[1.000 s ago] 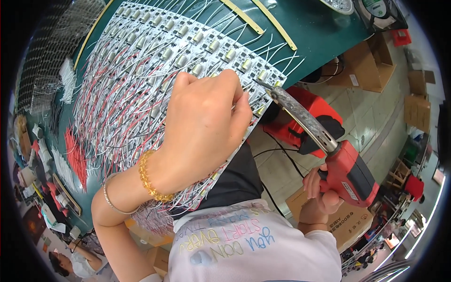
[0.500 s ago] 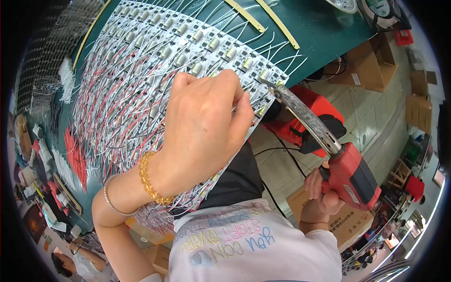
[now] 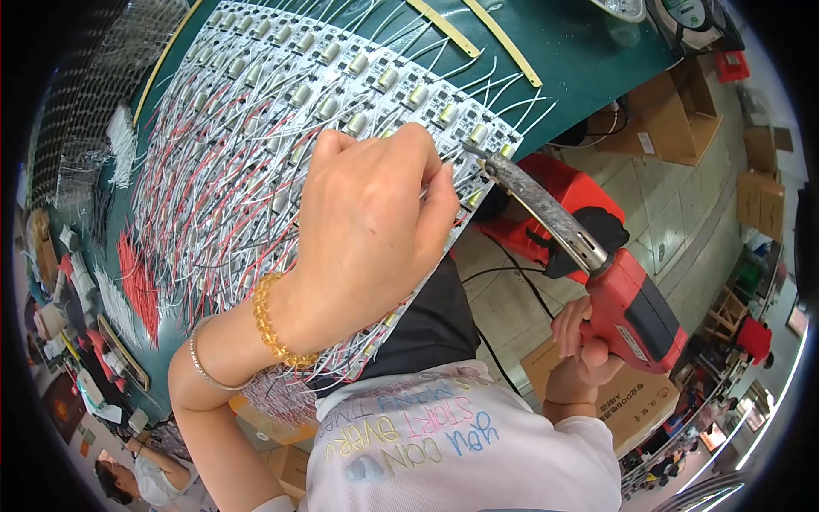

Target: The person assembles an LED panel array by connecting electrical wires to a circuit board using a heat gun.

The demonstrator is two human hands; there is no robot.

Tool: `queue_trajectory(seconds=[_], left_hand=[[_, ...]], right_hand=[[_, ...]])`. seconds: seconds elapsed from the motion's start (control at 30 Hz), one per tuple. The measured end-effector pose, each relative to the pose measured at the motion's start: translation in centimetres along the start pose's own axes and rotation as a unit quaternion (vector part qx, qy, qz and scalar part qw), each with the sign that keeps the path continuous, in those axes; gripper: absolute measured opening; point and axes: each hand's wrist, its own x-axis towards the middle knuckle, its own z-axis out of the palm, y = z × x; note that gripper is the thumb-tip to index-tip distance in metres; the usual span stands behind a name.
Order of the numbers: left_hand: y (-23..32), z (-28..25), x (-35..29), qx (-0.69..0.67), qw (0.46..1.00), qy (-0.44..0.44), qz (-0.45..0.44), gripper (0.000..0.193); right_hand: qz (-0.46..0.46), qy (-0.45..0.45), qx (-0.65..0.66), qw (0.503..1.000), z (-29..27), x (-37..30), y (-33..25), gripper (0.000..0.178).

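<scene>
My left hand [image 3: 367,205] is closed in a pinch above a white circuit board panel [image 3: 333,53]. Its fingertips are turned down and away, so what they hold is hidden. Rows of small boards with cylindrical components make up the panel, and many thin red, white and black wires [image 3: 217,171] lie across it. At the right, my right hand [image 3: 584,341] grips a red and black soldering gun [image 3: 636,311] with a long metal barrel. The gun's dark tip touches or hovers just over the panel's right edge, close beside my left fingers; contact cannot be told.
Two yellow strips [image 3: 503,43] lie on the green tabletop [image 3: 580,51]. Bundles of red wires [image 3: 138,286] and white wires are at the left. A red case [image 3: 546,205], a black cable and cardboard boxes [image 3: 674,119] are on the floor. Another person [image 3: 153,474] sits at lower left.
The soldering gun and my right hand have shifted slightly left, bringing the tip farther over the panel, nearer my left fingers. My left hand has hardly moved.
</scene>
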Motion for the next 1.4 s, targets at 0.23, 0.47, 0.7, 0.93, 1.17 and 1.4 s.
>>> queue_trajectory(seconds=[0.23, 0.47, 0.7, 0.93, 1.17, 1.4], left_hand=[[0.1, 0.0, 0.1, 0.007, 1.0, -0.002, 0.0, 0.015], [0.2, -0.1, 0.1, 0.005, 1.0, -0.01, -0.011, 0.014], [0.5, -0.3, 0.3, 0.013, 0.998, -0.03, -0.045, 0.017], [0.6, -0.3, 0.3, 0.022, 0.998, -0.031, -0.048, 0.017], [0.4, -0.1, 0.4, 0.014, 0.999, -0.029, -0.029, 0.014], [0.3, 0.0, 0.2, 0.013, 0.999, -0.031, -0.027, 0.014]], right_hand=[[-0.019, 0.013, 0.005, 1.0, 0.3, -0.1, -0.3, 0.075], [0.0, 0.022, -0.047, 0.999, 0.5, 0.0, -0.3, 0.08], [-0.014, 0.016, 0.026, 0.999, 0.3, 0.0, 0.0, 0.081], [-0.029, -0.002, 0.004, 1.0, 0.4, 0.3, -0.2, 0.077], [-0.037, -0.004, 0.013, 0.999, 0.2, 0.6, -0.2, 0.076], [-0.054, -0.004, 0.045, 0.997, 0.2, 0.4, -0.4, 0.075]])
